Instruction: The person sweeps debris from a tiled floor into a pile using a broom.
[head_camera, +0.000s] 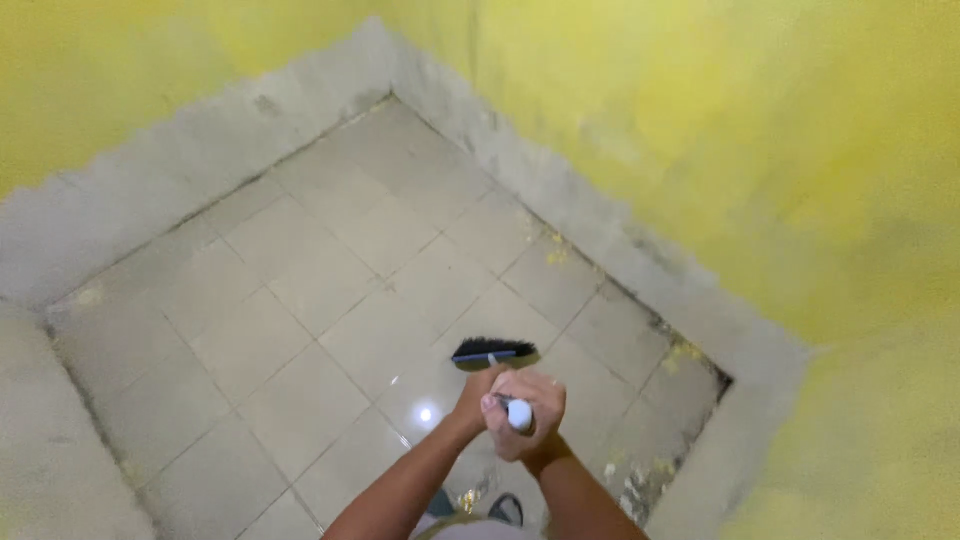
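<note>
Seen from above, both hands grip the top of a broom handle (519, 414), whose white end shows between them. The right hand (528, 412) wraps its fingers closed around the handle, and the left hand (478, 395) presses against it from the other side, fingers also curled on the handle. Just beyond the hands, the black broom head (492, 351) rests on the pale tiled floor (300, 300) (a small glare spot lies near it). Grey unpainted cement skirting (560, 200) borders the floor below yellow walls (720, 120), with yellow flecks on the tiles along the right edge
</note>
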